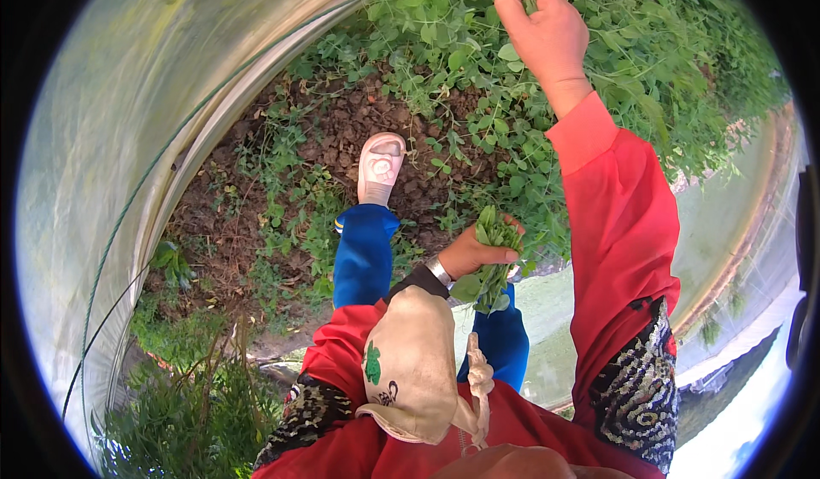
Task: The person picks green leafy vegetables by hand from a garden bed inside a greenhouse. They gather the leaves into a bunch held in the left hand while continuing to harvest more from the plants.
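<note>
My left hand [471, 253], with a silver bracelet at its wrist, grips a bunch of green leafy shoots [496, 239] in front of my body. My right hand [544, 31] reaches out at the top of the view, over a dense patch of leafy vines that look like pea plants [615, 43]. Its fingers are bent together around a small bit of green stem or leaf. A beige cloth bag [413, 357] with a green print and knotted straps hangs at my chest, beside the left forearm.
Brown clumpy soil [339, 120] with low plants lies around my pink shoe [382, 159]. To the left curves a translucent plastic sheet [128, 95] with a green rope [160, 159] along it. Taller leafy plants [186, 415] grow at lower left; a pale green strip [551, 332] runs at right.
</note>
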The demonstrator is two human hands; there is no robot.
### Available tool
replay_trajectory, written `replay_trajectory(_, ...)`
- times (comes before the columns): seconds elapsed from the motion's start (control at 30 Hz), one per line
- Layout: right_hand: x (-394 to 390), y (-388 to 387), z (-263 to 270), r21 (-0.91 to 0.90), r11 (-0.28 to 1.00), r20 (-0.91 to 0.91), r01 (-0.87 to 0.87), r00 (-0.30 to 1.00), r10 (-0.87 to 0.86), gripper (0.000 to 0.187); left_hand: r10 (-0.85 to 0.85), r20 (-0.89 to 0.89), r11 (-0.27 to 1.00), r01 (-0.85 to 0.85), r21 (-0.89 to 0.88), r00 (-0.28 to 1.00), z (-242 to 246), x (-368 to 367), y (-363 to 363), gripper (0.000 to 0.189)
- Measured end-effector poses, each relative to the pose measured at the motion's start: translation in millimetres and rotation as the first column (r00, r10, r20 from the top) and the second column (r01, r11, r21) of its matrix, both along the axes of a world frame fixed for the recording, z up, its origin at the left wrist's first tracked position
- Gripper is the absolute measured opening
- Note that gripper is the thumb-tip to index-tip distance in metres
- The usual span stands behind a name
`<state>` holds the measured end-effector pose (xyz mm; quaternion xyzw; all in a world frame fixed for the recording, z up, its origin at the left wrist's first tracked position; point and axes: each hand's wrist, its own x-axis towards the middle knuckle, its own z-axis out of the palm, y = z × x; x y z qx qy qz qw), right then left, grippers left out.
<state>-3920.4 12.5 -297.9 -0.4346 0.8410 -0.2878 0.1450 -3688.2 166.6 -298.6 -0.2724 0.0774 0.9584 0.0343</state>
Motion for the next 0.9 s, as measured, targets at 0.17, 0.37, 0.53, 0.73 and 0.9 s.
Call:
replay_trajectory(0.17, -32, 0, 24, 0.044, 0.995, 0.515, -0.094, 0.855, 0.058, 0.026, 0.006, -0.006, 1.0, -0.006, 0.008, 1.0, -2, 0, 2, 0.044)
replay_trajectory(0.37, -26, 77, -86, 0.779, 0.547, 0.157, -0.307, 0.94, 0.304, 0.024, -0.012, -0.038, 1.0, 0.012, 0.006, 0.999, -4, 0, 4, 0.044)
replay_trajectory(0.53, -19, 117, -146, 0.95, 0.211, 0.174, -0.231, 0.95, 0.26, 0.025, -0.04, -0.037, 0.999, 0.039, -0.022, 0.999, -9, 0, 9, 0.045)
replay_trajectory(0.73, -3, 104, -119, 0.785, 0.598, 0.005, -0.163, 0.966, 0.258, 0.021, -0.058, -0.025, 0.997, 0.057, -0.052, 0.998, -12, -2, 10, 0.045)
replay_trajectory(0.9, 0, 55, -39, -0.09, 0.986, -0.171, -0.142, 0.977, 0.125, 0.013, -0.07, -0.036, 0.998, 0.07, -0.004, 0.997, -11, -5, 8, 0.046)
